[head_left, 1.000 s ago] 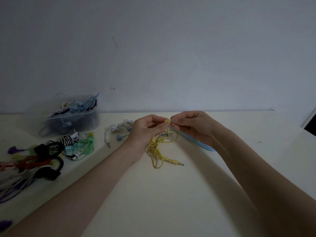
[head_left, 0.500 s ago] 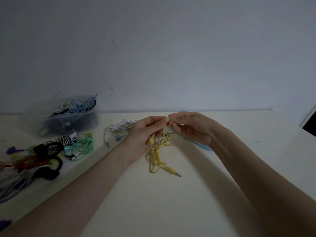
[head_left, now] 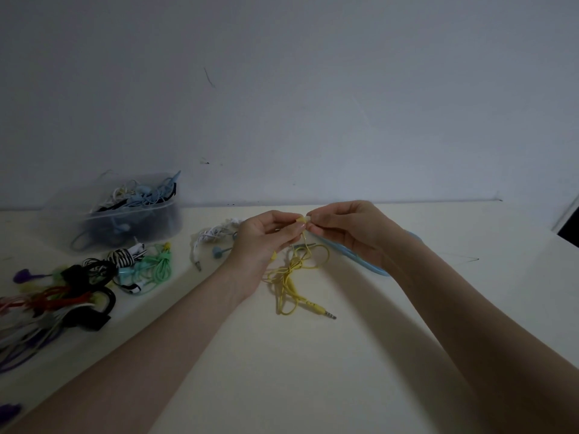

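In the head view the left hand (head_left: 263,245) and right hand (head_left: 351,230) meet above the tabletop (head_left: 282,386), the fingers of both pinching one bud of the yellow earphones (head_left: 289,277). The untangling looks barely begun: the cord hangs bunched in a knot below the hands, with loops left to free. The tangle runs from the hands toward the person, and its plug (head_left: 327,314) lies flat on the tabletop, pointing to the right and toward the person.

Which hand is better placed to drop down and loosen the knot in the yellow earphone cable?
Probably the left hand: both pinch the earbud, but its palm sits beside the knot; the right hand is farther off, over the blue cable.
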### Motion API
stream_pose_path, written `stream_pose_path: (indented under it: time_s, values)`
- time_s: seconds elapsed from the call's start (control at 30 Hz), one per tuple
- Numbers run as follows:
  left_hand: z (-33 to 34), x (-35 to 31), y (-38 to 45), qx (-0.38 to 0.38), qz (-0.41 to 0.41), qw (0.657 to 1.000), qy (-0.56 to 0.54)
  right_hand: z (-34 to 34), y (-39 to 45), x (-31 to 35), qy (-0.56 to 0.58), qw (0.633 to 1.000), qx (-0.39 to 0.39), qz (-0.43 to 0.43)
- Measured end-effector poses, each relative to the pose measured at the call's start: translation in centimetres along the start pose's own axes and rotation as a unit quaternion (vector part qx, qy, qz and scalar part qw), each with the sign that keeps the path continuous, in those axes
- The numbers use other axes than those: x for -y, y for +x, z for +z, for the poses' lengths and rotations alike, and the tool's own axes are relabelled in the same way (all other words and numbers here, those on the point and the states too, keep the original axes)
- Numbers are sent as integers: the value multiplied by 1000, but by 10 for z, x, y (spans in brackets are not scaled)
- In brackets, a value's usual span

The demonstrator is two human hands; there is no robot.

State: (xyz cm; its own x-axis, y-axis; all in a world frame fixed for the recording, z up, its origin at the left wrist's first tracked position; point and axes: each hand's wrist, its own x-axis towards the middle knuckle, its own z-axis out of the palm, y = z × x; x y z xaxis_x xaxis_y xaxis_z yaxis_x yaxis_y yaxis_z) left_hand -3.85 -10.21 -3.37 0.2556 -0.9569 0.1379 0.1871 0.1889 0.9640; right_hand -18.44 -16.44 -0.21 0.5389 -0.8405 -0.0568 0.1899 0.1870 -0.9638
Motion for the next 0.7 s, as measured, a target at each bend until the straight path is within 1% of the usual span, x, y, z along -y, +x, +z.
stream_pose_path:
  time_s: [0.1, 0.17, 0.3, 0.4, 0.5, 0.7]
  values:
    - [1, -1, -1, -16, 54, 996, 65, 1, 0, 1, -30, 1000, -5, -6]
    - [1, -2, -1, -19, 71, 994, 77, 0, 1, 0, -27, 1000, -4, -3]
    - [1, -1, -1, 0, 56, 996, 74, -5, 2, -1, 16, 999, 2, 40]
    - [0, -3, 0, 16, 55, 995, 86, -6, 0, 1, 21, 998, 18, 56]
    - [-1, -2, 0, 23, 55, 994, 95, -6, -1, 2, 5, 999, 24, 47]
    - [-2, 2, 2, 5, 36, 996, 87, -3, 1, -1, -17, 1000, 9, 10]
